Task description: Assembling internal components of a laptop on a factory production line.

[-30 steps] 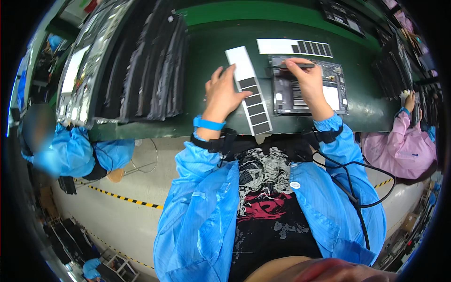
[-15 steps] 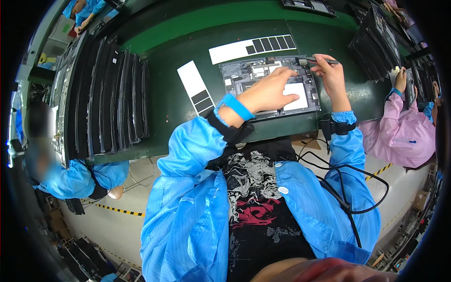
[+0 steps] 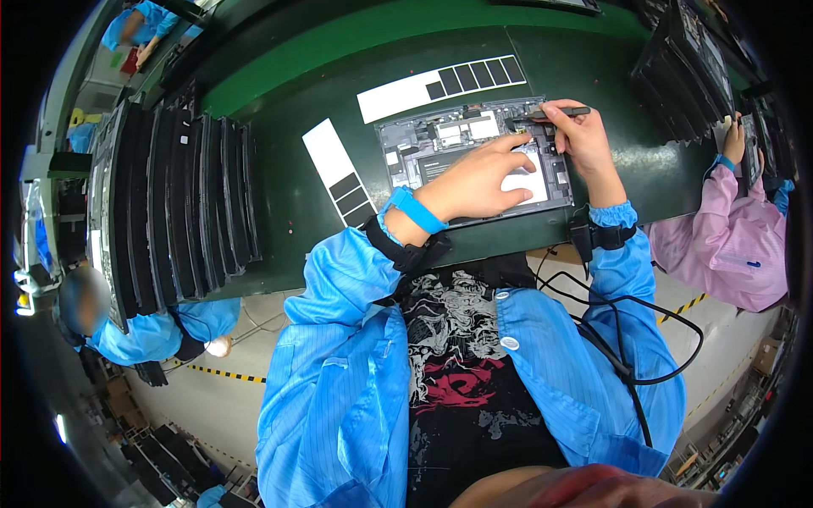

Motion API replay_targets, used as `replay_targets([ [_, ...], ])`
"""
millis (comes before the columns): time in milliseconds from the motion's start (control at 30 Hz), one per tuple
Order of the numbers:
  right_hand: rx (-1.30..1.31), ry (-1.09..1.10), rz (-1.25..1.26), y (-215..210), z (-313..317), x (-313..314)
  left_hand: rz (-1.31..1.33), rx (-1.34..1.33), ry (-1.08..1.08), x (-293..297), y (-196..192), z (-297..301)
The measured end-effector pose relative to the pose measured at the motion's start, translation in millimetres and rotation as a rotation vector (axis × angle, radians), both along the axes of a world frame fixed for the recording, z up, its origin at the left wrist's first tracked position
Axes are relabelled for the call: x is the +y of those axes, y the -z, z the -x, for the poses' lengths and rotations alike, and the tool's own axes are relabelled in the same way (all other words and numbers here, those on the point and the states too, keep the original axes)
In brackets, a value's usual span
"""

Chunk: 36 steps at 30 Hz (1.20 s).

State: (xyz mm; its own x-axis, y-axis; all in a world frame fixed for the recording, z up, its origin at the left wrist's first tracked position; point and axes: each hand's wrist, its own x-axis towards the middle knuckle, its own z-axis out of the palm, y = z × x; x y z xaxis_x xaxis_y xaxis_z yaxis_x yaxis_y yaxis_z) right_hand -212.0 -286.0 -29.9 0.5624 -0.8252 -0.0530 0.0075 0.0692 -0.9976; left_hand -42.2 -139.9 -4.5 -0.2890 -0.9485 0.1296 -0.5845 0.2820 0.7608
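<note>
An opened laptop base (image 3: pixel 410 140) lies on the green bench in front of me, its circuit boards and black battery exposed. Across it rests my left hand (image 3: pixel 481 178), fingers spread, the fingertips on the right part near a white rectangular area (image 3: pixel 530 179). My right hand (image 3: pixel 579 140) is closed in a pinch around slim black tweezers (image 3: pixel 572 112). Their tip points left, at the upper right corner of the base, close to my left index fingertip. What the tip touches is too small to make out.
Two white strips with black squares, one behind the base (image 3: pixel 394 103) and one left of it (image 3: pixel 325 161), lie on the bench (image 3: pixel 292 254). Stacked laptop parts stand at the left (image 3: pixel 169 212) and far right (image 3: pixel 677 80). A pink-sleeved person (image 3: pixel 728 229) works at the right.
My right hand and the tweezers have moved a little left, over the corner of the base. The left hand's fingers have shifted slightly. The whole view has also moved a little.
</note>
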Motion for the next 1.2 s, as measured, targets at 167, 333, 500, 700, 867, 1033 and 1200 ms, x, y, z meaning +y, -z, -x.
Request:
replay_targets([
  [167,-0.056,0.084,-0.077,2.6,-3.5,-2.8,0.014,-0.008,0.004,-1.8,2.0,-1.6],
  [333,-0.062,0.083,-0.089,1.8,-4.1,-0.7,0.039,-0.004,-0.006,1.0,3.9,-1.2],
  [500,-0.063,0.079,-0.092,4.3,-1.3,-1.6,0.039,-0.006,-0.055,4.1,0.2,5.3],
  [700,-0.065,0.086,-0.100,3.5,-1.5,0.5,0.072,-0.275,-0.199,-2.8,0.6,28.3],
  [867,-0.248,0.229,0.015,2.1,-8.8,2.8,0.030,-0.472,-0.251,-6.9,-11.3,45.8],
  [1033,-0.148,0.321,0.033,-7.9,13.2,10.5,-0.017,-0.259,-0.178,1.9,-23.3,23.6],
  [1200,0.384,0.214,0.475,17.4,42.3,57.8,0.111,-0.087,-0.728,103.6,-23.2,-33.9],
])
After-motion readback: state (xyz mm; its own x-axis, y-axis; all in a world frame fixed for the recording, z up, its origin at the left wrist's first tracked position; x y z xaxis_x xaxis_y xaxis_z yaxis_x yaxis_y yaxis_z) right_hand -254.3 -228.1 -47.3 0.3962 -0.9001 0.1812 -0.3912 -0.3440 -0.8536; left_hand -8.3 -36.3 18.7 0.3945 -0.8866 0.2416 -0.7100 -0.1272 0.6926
